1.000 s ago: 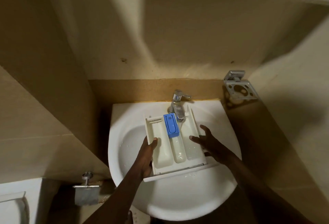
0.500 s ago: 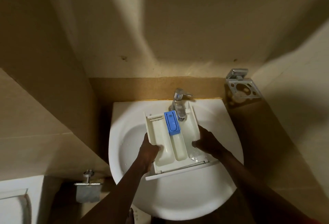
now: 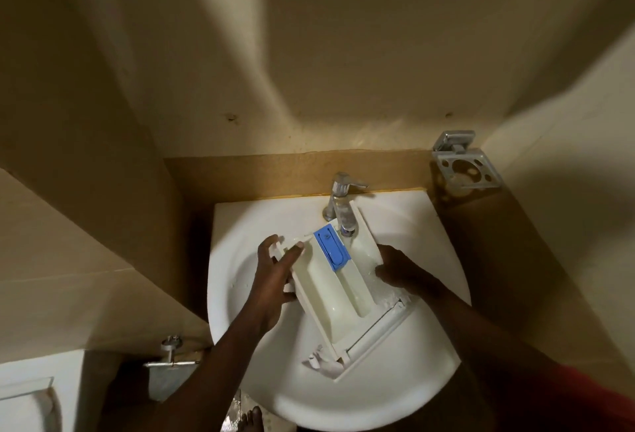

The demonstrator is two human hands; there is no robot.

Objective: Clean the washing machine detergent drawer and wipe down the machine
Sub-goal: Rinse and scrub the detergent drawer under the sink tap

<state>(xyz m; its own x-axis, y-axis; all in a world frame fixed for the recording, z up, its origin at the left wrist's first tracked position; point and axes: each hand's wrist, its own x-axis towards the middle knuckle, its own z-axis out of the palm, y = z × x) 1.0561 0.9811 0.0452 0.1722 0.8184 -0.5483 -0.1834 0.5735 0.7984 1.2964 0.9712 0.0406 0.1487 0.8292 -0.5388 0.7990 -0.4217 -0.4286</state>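
Where: drawer (image 3: 338, 290) tilted in sink (image 3: 395, 397), frame centre, under tap (image 3: 340, 204).
Hands: left hand (image 3: 275, 277) and right hand (image 3: 402, 273) grip opposite drawer sides.
Progress: likely mid-rinse; machine wipe-down remains.

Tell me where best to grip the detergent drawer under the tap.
Take the detergent drawer by its two long side walls, one hand from each side, as the left hand and right hand do. The walls are straight thin rims that fingers can hook over; with its back end under the tap, side grips likely leave the compartments open to water.
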